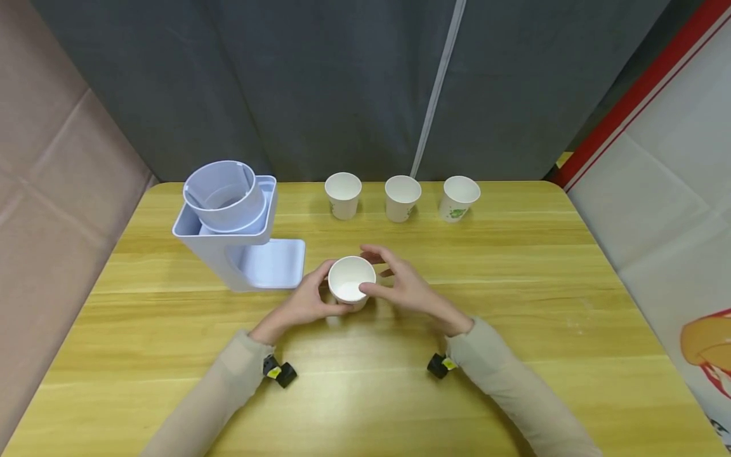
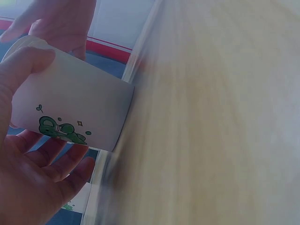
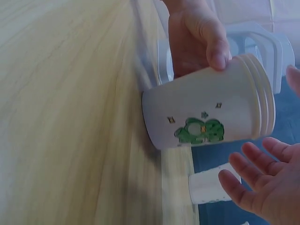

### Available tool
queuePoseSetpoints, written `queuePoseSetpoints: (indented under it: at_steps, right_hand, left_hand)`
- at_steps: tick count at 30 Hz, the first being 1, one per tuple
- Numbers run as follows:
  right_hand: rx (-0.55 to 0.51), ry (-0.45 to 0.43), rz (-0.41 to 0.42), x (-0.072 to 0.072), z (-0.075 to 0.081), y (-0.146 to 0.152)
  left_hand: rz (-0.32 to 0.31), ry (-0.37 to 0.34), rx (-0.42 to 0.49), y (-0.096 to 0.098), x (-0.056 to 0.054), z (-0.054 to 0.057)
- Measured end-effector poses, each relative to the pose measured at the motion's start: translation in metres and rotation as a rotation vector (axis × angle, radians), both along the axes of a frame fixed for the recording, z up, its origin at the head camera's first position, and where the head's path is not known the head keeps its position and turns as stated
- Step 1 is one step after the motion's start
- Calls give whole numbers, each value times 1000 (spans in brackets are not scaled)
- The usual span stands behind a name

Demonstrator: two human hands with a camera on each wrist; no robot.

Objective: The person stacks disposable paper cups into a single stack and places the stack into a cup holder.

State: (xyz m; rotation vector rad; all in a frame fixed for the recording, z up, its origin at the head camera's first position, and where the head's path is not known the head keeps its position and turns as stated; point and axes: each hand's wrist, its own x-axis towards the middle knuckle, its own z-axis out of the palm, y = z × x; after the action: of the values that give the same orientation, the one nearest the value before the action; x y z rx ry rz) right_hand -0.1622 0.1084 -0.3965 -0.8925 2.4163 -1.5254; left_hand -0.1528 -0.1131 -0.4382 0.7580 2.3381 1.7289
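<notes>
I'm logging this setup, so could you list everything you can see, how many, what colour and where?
Nested paper cups: one stack, white with green print, between the hands
Single paper cups: three, white, in a row along the far edge
Stand: one, pale blue, far left of the table
Round container: one, pale blue, in the stand's top
Table: one, yellow wood-grain, beneath everything
Backdrop: one, dark grey, behind the table
Side panels: two, pinkish-beige left, white with red border right
Wrist devices: two, black and yellow, one per wrist
Sleeves: two, beige, on the forearms
Hands: two, bare, left gripping the stack, right beside it
</notes>
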Motion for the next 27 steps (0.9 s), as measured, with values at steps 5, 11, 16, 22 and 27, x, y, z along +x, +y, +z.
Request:
queuePoseSetpoints:
  at_steps: [5,11,16,22,27]
  right_hand:
    - [-29,-7,-41,-3,-4,12]
    - [-32,-26,-147,-8,-8,32]
    - [-62,-62,-250,-12,-5,48]
    - [-72,-77,-335,-18,-1,68]
    - [-94,-66,-387,-26,-2,82]
  left_hand:
    - [7,-9,-11,0,-1,-2]
    - [3,-4,5,0,-1,-1]
    - [1,-8,10,0,-1,-1]
    - [1,-17,14,1,-1,-1]
    - [-4,-13,14,1,0,-1]
